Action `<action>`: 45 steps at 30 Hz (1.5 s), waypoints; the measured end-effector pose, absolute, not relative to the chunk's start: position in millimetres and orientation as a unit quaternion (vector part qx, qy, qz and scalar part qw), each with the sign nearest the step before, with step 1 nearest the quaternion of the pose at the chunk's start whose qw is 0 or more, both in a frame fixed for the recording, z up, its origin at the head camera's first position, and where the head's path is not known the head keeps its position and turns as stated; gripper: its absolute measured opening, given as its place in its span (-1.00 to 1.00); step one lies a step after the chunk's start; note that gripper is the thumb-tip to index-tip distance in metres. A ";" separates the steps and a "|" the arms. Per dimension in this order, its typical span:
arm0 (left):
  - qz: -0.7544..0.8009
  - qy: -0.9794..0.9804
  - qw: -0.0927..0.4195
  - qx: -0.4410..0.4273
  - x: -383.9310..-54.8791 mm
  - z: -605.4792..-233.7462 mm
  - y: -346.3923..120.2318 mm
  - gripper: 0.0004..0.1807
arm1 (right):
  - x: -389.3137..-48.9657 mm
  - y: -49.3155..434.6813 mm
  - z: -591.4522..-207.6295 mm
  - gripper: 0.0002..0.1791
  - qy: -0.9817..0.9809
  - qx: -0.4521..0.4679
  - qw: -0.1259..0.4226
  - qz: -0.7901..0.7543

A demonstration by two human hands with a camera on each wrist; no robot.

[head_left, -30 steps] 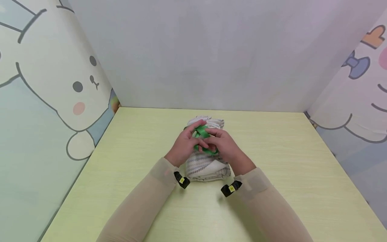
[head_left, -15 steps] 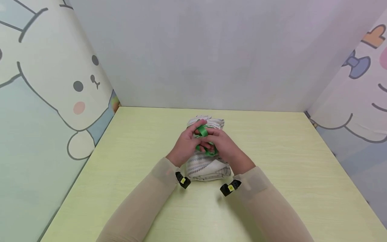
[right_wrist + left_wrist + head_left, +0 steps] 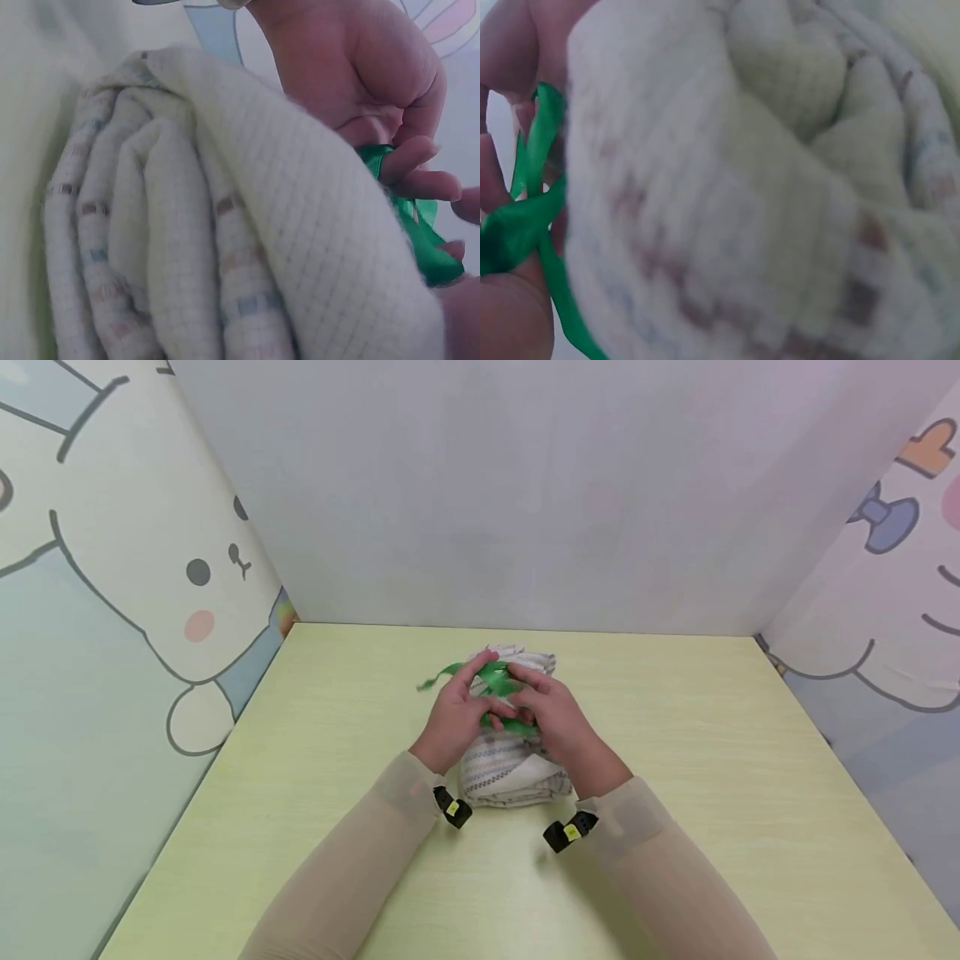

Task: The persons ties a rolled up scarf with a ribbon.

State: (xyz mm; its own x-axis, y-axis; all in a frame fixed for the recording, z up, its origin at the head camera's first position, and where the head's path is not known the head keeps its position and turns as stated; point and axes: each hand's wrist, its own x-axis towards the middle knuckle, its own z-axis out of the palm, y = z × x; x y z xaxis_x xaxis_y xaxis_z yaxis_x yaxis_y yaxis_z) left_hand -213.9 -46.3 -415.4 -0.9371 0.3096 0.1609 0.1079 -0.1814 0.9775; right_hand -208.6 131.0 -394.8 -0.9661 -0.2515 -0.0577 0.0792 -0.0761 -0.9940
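A folded whitish cloth (image 3: 498,772) with bluish and dark woven stripes lies in a thick bundle on the table, its layers plain in the right wrist view. Over its middle, a green satin ribbon (image 3: 495,678) crosses itself. My left hand (image 3: 454,717) grips the ribbon from the left with bent fingers, index finger reaching along its far side. From the right, my right hand (image 3: 562,717) pinches the ribbon, fingertips close to the left hand's. One ribbon tail (image 3: 442,674) sticks out beyond the left hand. The cloth hides much of both hands in the wrist views.
A pale yellow wooden table (image 3: 720,760) lies beneath the bundle. Behind it rises a plain grey-white wall (image 3: 480,502), and cartoon-printed panels stand at the left and right sides. Small black wrist cameras hang under both sleeves.
The fingers have spread apart a little, and the ribbon between them lies wider and flatter. A ribbon tail now shows to the left of the left hand. The cloth stays in place.
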 end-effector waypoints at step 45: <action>0.773 0.624 0.063 0.095 -213.5 -414.6 -47.3 -0.41 | -216.9 131.5 -394.0 -0.70 0.502 0.028 0.125 -0.855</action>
State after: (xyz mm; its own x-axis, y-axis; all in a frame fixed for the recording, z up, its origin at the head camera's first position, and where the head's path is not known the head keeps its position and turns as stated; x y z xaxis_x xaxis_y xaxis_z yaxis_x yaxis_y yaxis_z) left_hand -213.5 -47.3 -414.6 -0.9739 0.2162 0.0690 0.0216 -0.2141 0.9766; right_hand -216.9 131.5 -394.0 -0.9674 -0.1853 -0.1726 0.2410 -0.4649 -0.8519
